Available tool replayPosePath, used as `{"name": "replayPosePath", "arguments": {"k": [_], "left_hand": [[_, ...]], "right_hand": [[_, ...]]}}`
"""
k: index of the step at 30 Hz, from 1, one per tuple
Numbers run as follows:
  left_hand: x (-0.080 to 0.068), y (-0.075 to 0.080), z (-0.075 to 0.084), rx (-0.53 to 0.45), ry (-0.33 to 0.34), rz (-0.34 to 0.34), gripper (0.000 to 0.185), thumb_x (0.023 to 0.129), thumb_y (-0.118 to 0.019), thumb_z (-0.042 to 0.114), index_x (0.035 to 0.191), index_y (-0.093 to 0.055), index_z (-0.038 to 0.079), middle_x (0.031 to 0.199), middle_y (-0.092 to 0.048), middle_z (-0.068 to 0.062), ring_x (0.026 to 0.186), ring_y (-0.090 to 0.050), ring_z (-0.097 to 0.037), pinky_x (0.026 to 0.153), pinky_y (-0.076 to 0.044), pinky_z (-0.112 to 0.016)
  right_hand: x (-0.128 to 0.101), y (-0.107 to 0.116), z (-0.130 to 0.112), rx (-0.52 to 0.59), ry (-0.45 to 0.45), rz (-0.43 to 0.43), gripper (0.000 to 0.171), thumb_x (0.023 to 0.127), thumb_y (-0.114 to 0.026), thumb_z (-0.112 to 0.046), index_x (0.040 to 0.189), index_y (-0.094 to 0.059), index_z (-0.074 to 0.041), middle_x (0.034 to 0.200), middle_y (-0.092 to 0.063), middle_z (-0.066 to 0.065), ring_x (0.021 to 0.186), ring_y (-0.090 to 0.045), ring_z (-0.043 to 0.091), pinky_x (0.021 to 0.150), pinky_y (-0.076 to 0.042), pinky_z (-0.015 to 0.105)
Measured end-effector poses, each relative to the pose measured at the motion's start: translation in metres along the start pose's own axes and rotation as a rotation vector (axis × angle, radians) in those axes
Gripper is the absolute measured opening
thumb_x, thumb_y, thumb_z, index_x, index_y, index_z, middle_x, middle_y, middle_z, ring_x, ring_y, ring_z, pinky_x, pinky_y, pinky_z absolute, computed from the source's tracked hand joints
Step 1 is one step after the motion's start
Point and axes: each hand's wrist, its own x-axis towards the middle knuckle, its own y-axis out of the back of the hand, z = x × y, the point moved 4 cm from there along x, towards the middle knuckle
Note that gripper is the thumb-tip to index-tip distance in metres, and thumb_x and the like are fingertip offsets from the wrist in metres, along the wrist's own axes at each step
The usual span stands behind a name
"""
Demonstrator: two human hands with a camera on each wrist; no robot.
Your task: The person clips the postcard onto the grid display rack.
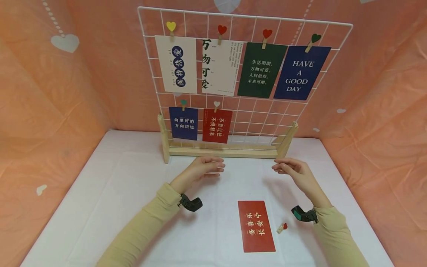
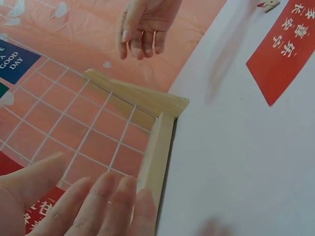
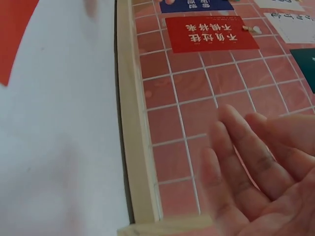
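Observation:
My left hand [image 1: 203, 170] hovers over the white table just in front of a wire grid rack [image 1: 222, 152], fingers extended and holding nothing. To its right, my right hand [image 1: 297, 171] is raised near the rack's right foot, its fingers loosely bent around nothing. In the left wrist view the left fingers [image 2: 103, 206] stand apart before the grid. A red card [image 1: 251, 231] with white characters lies flat on the table, and beside it is a small wooden clothespin [image 1: 281, 228] with a red heart. The red hung card [image 3: 211, 34] is clipped low on the grid.
Along the grid's top row hang two white cards [image 1: 190, 81], a green card [image 1: 248, 89] and a navy card [image 1: 287, 92], held by heart clothespins. A blue card [image 1: 184, 134] hangs lower left. Orange cloth [image 1: 83, 96] encloses the table's sides and back.

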Motion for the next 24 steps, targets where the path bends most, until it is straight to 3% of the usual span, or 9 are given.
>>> {"name": "replayPosePath", "arguments": {"k": [4,10,18,24], "left_hand": [[-0.001,-0.002,-0.01,0.009,0.052,-0.021,0.038,0.097,-0.056,0.007,0.13,-0.05,-0.01,0.125,-0.058,-0.024,0.113,-0.059,-0.031,0.1,-0.043,-0.049],[-0.005,-0.01,-0.019,0.031,0.126,-0.081,0.04,0.097,-0.057,0.012,0.13,-0.05,-0.009,0.127,-0.056,-0.025,0.114,-0.058,-0.034,0.097,-0.046,-0.047],[-0.005,-0.025,-0.033,0.019,0.185,-0.135,0.042,0.096,-0.058,0.013,0.129,-0.05,-0.011,0.123,-0.059,-0.025,0.11,-0.059,-0.035,0.092,-0.05,-0.043],[-0.006,-0.035,-0.04,-0.005,0.206,-0.151,0.04,0.095,-0.061,0.013,0.126,-0.054,-0.011,0.12,-0.061,-0.024,0.105,-0.063,-0.032,0.091,-0.051,-0.042]], "right_hand": [[-0.012,0.003,0.004,-0.016,-0.033,-0.041,0.026,0.1,-0.049,-0.007,0.12,-0.058,0.008,0.105,-0.066,0.024,0.095,-0.066,0.021,0.083,-0.054,0.028],[-0.027,0.006,0.011,-0.005,-0.07,-0.147,0.026,0.1,-0.049,-0.005,0.121,-0.057,0.008,0.109,-0.06,0.033,0.098,-0.065,0.032,0.086,-0.053,0.031],[-0.043,0.006,0.015,0.018,-0.112,-0.281,0.029,0.099,-0.05,-0.002,0.121,-0.053,0.016,0.113,-0.057,0.036,0.102,-0.063,0.033,0.085,-0.054,0.031],[-0.056,0.011,0.023,0.039,-0.17,-0.335,0.032,0.099,-0.051,-0.004,0.126,-0.05,0.014,0.116,-0.057,0.034,0.105,-0.06,0.037,0.088,-0.053,0.032]]}}
